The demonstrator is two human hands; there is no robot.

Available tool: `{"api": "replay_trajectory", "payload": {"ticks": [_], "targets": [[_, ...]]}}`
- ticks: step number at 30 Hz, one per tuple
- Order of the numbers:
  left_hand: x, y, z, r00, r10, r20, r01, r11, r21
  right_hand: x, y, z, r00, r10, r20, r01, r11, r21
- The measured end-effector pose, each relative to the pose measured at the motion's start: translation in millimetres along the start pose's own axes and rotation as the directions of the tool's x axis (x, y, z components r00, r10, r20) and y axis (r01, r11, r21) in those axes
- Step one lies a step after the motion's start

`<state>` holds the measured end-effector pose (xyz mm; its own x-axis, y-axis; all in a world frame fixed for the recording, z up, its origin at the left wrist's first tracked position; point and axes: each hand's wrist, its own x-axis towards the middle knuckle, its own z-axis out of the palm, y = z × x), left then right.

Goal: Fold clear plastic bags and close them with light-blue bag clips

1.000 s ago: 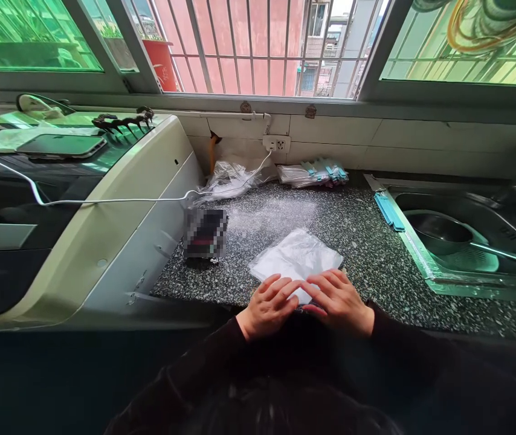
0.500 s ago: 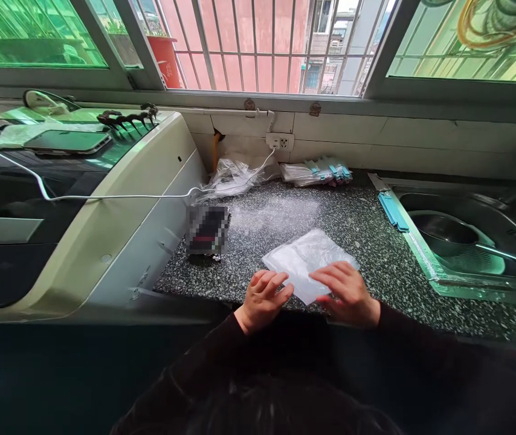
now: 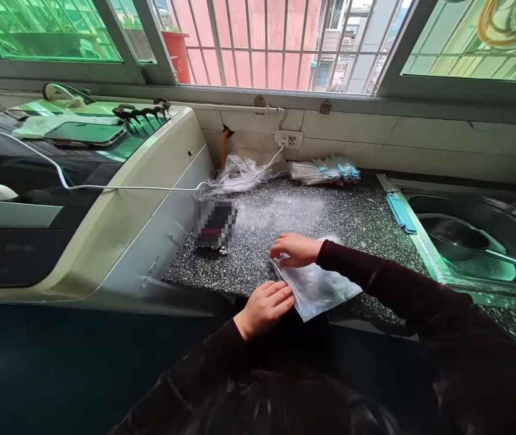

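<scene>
A clear, whitish plastic bag (image 3: 325,291) lies at the counter's front edge, one corner poking out over it. My right hand (image 3: 295,249) reaches across the bag and pinches its far left corner, fingers bent down. At the near left edge is my left hand (image 3: 266,307), its fingers pressed together on the plastic and its thumb hidden. My right forearm, in a dark sleeve, passes over the bag's right side and covers part of it.
A blurred-out dark object (image 3: 215,225) stands left on the speckled counter (image 3: 244,269). Packed plastic bags with blue clips (image 3: 325,170) lie at the back wall, beside crumpled plastic (image 3: 240,172). Blue strips (image 3: 400,212) rest by the sink (image 3: 443,196). A white cable (image 3: 149,188) crosses the washing machine (image 3: 162,163).
My right hand has moved left across the bag and closed on its far left corner. My left hand has come onto the near left edge. The bag has turned and shifted toward me.
</scene>
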<state>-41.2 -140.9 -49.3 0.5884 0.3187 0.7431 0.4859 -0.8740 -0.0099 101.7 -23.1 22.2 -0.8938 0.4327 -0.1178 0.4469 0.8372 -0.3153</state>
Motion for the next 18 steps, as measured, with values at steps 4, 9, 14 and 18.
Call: {"api": "replay_trajectory", "payload": {"ticks": [4, 9, 14, 18], "targets": [[-5.0, 1.4, 1.8, 1.000, -0.016, 0.004, 0.016, 1.000, -0.012, 3.4, -3.6, 0.4, 0.996, 0.084, 0.041, -0.080, 0.994, -0.077], [-8.7, 2.7, 3.1, 0.998, -0.052, 0.030, 0.053, 0.998, -0.045, 3.4, -2.6, 4.1, 0.993, 0.110, -0.043, -0.113, 0.992, -0.057], [-8.2, 4.2, 2.3, 0.996, -0.092, 0.008, 0.093, 0.993, -0.070, 7.0, 2.9, 6.6, 0.998, -0.016, -0.055, 0.017, 1.000, 0.016], [-7.7, 5.1, 1.7, 0.994, -0.110, -0.011, 0.109, 0.991, -0.077, 11.0, 5.4, 6.4, 0.995, -0.101, -0.027, 0.101, 0.995, -0.002]]}}
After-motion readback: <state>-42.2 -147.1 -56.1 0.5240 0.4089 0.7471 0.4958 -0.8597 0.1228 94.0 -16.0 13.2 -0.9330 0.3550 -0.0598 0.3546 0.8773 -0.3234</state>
